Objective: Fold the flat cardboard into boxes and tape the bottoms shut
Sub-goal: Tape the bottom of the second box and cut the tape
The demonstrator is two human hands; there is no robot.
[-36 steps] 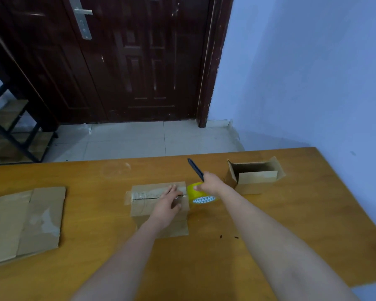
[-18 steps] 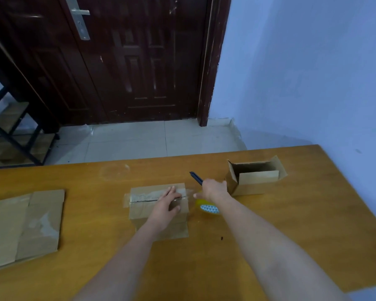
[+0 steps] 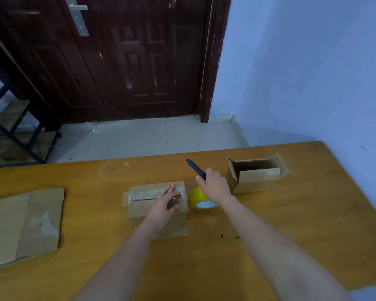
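**Left hand flat on the taped box, right hand holding the cutter above the tape roll**

The cardboard box (image 3: 156,205) being worked on sits bottom-up near the middle of the desk (image 3: 291,224), with a strip of clear tape (image 3: 141,195) running along its centre seam and lapping over its left end. The left hand (image 3: 164,206) lies on the right half of the box top, fingers straight and spread a little, pressing down over the seam; it grips nothing.

The right hand (image 3: 215,185) is just beyond the box's right end, fingers curled round a dark blue cutter (image 3: 195,168) whose free end points up and away toward the far edge of the desk. Below that hand, touching or nearly touching the right end of the box, stands a yellow tape roll (image 3: 201,197) on its edge; the wrist covers its right side, so whether the hand also touches the roll cannot be told.

Just right of the right hand, toward the far right corner of the desk, an open box (image 3: 256,174) stands with its flaps up. By the left edge of the desk, well apart from both hands, lie flat cardboard pieces (image 3: 24,224) stacked together. Past the far edge are a tiled floor (image 3: 150,137) and a dark wooden door (image 3: 128,57)
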